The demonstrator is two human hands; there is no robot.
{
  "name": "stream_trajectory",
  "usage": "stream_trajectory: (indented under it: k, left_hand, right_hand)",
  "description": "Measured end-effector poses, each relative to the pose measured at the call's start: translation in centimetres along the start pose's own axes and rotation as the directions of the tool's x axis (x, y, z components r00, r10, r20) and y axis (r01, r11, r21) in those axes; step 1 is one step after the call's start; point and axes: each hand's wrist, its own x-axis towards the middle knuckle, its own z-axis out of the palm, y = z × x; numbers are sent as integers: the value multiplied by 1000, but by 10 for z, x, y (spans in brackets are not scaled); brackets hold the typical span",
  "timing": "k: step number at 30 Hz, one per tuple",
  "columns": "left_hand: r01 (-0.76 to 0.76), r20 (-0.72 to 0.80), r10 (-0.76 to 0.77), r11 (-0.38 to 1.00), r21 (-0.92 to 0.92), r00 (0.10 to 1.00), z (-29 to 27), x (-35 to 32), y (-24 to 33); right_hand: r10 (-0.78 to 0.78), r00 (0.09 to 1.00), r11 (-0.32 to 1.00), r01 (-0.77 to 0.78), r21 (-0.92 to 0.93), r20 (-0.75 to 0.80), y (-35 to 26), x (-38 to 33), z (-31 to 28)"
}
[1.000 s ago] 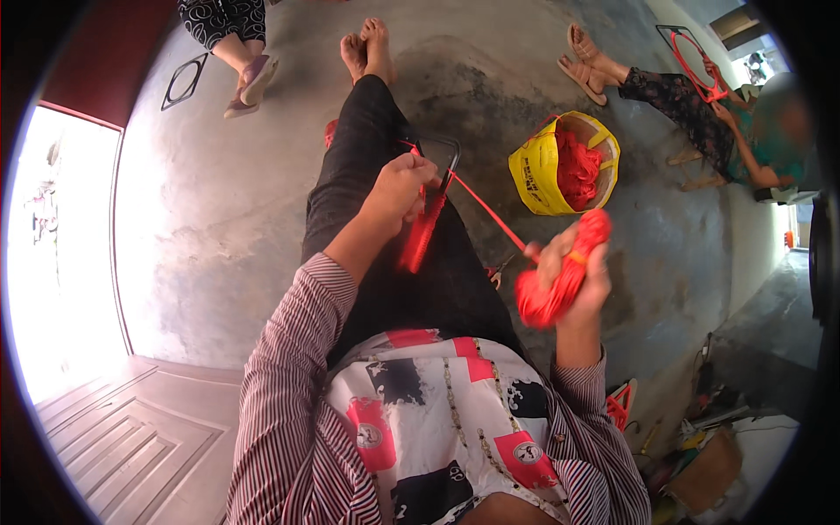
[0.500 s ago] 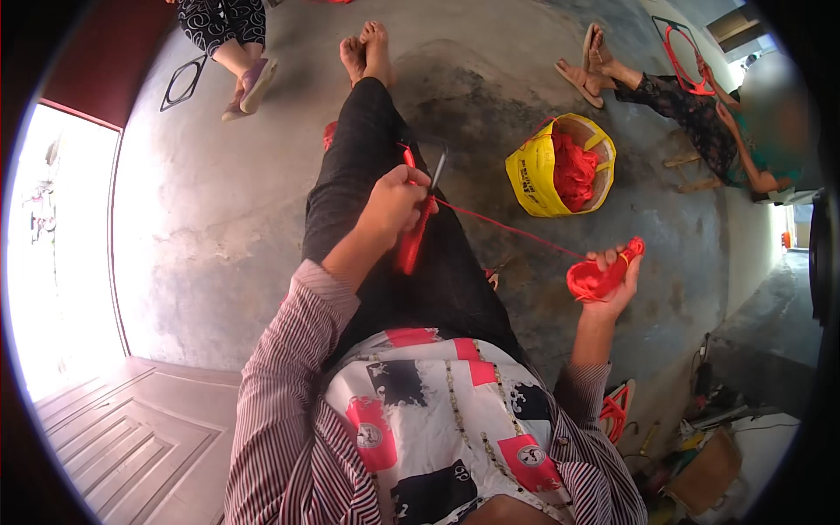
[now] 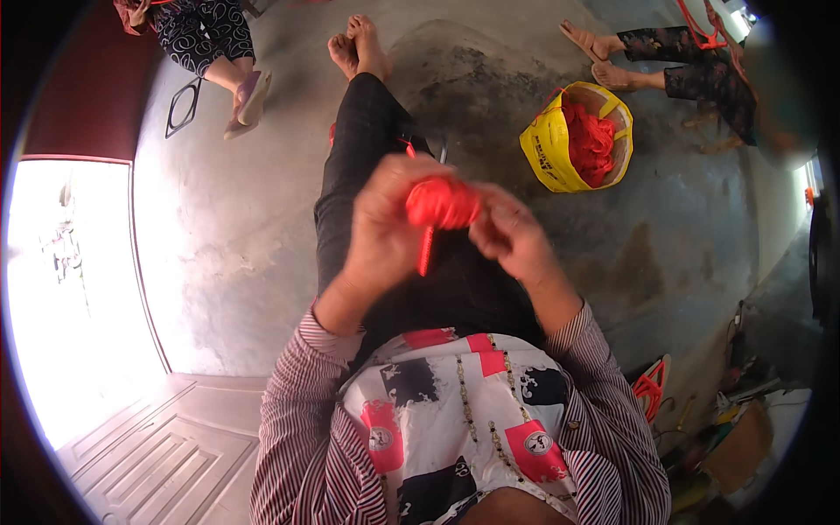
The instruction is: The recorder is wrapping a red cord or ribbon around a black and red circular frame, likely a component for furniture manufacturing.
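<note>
A bundle of red cord (image 3: 440, 203) is in front of me over my lap, slightly blurred. My left hand (image 3: 378, 229) is closed at the bundle's left side, around a metal frame partly wrapped in red cord; its fingertips are hidden behind the bundle. A red wrapped length of the frame (image 3: 426, 252) sticks out below the hand, and a bare metal piece (image 3: 444, 149) shows beyond it. My right hand (image 3: 516, 238) has its fingers curled in a pinch at the bundle's right end.
A yellow bag (image 3: 547, 153) holding red cord (image 3: 591, 144) stands on the concrete floor ahead to the right. Two other people sit at the far left and far right. A black frame (image 3: 182, 108) leans on the far left. Clutter (image 3: 735, 455) lies at the lower right.
My right hand has brought the red bundle from the right over to my left hand. The cord that stretched between the hands no longer shows. The view has shifted slightly.
</note>
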Motion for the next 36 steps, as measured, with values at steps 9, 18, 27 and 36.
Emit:
stream_trajectory:
  k: [9, 18, 27, 36]
  left_hand:
    - [-72, 72, 15, 396, 915, 997, -14, 44, -101]
    - [240, -152, -193, 883, 403, 969, 11, 11, -104]
    - [684, 171, -833, 295, -667, 526, 29, -9, -91]
    - [660, 179, -822, 284, -695, 541, 30, -11, -91]
  right_hand:
    - [-356, 934, 193, 50, -980, -23, -2, 79, 2]
    - [-578, 815, 388, 220, -895, -50, -27, 33, -9]
    - [-475, 866, 874, 485, 33, -155, -108, -102, -39]
    - [-162, 945, 918, 39, -395, -284, -9, 9, 2]
